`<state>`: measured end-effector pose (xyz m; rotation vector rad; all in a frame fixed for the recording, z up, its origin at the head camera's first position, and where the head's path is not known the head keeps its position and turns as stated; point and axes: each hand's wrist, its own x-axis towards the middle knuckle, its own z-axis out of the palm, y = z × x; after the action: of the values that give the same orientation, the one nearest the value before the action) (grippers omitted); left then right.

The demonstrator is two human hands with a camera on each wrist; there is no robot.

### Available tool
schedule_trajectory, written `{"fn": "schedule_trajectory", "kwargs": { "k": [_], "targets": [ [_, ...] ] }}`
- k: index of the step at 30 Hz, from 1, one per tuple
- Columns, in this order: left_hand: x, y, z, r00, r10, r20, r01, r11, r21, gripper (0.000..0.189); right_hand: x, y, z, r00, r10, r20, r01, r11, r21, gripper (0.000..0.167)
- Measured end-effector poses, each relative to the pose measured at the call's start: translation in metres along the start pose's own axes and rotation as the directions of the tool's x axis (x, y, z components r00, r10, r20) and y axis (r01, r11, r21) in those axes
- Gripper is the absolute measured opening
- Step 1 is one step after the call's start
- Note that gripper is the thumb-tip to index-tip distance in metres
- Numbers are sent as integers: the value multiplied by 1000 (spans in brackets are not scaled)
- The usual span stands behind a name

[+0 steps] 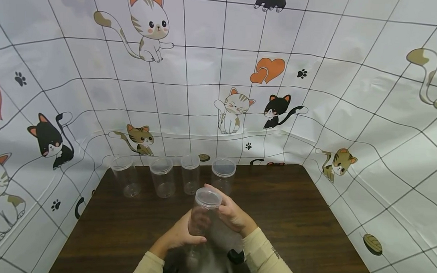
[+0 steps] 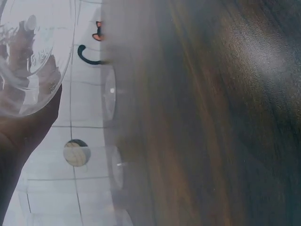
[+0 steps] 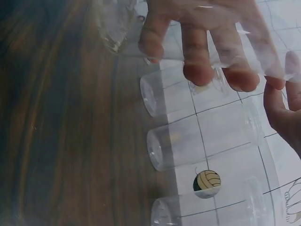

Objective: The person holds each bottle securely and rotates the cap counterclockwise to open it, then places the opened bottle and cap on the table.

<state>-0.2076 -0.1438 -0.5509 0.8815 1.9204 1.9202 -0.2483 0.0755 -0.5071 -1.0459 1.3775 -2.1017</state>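
Note:
A tall clear plastic jar (image 1: 201, 220) with a clear lid (image 1: 208, 197) is held upright over the front of the table, between both hands. My left hand (image 1: 180, 233) wraps round its body, the thumb across the near side. Higher up, my right hand (image 1: 234, 215) grips the lid's edge from the right. From the right wrist, left-hand fingers (image 3: 195, 56) show curled round the jar wall, and the right-hand fingers (image 3: 282, 115) are at the lid end. The round base of the jar (image 2: 35, 101) fills the upper left of the left wrist view.
Along the back of the dark wooden table (image 1: 291, 219) stand several clear jars: one at far left (image 1: 126, 177), a second (image 1: 163, 178), a narrower one (image 1: 190, 175) and a wide one (image 1: 223, 175) behind my right hand. A white cat-print sheet (image 1: 206, 72) rises behind and at both sides.

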Motion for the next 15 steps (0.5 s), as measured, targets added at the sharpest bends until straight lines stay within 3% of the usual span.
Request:
{"fn": "schedule_trajectory", "kwargs": {
  "k": [3, 6, 10, 15],
  "targets": [
    [-1, -3, -2, 999, 22, -43, -22, 1000, 1, 80, -2, 3, 0, 999, 2, -48, 1, 998, 61, 101],
    [-2, -8, -6, 995, 35, -94, -33, 999, 16, 79, -4, 6, 1, 994, -4, -113, 13, 997, 78, 86],
    [-5, -14, -10, 989, 30, -142, -24, 999, 38, 81, -4, 8, 6, 986, -16, -167, 18, 1000, 11, 73],
    [-6, -14, -9, 987, 10, -163, 3, 997, 82, 82, -2, 8, 12, 977, 8, -214, -30, 995, -98, 81]
  ]
}}
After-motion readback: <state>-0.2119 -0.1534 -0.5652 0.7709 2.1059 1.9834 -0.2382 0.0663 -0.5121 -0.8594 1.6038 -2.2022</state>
